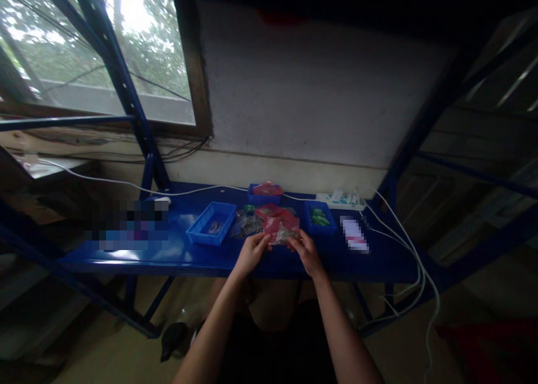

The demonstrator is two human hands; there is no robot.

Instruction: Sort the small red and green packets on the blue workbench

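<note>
A small red-tinted clear plastic bag (pixel 282 230) with pale contents is held over the front of the blue bench. My left hand (pixel 253 250) pinches its left lower corner, and my right hand (pixel 307 251) pinches the right one. Just behind it lies another red plastic bag (pixel 269 210). To the left sits a pile of small grey pieces (pixel 249 225), too small to name, with a green packet (pixel 249 209) at its back. A blue tray (pixel 222 209) farther left contains a small clear packet (pixel 216 227).
At the back, a blue bin (pixel 252 195) holds red bags. A blue bin (pixel 308 222) on the right has green packets. Beyond stand a white power strip (pixel 341 200) with cables and a blurred phone-like item (pixel 354 234). Blue rack posts (pixel 126 87) flank the bench.
</note>
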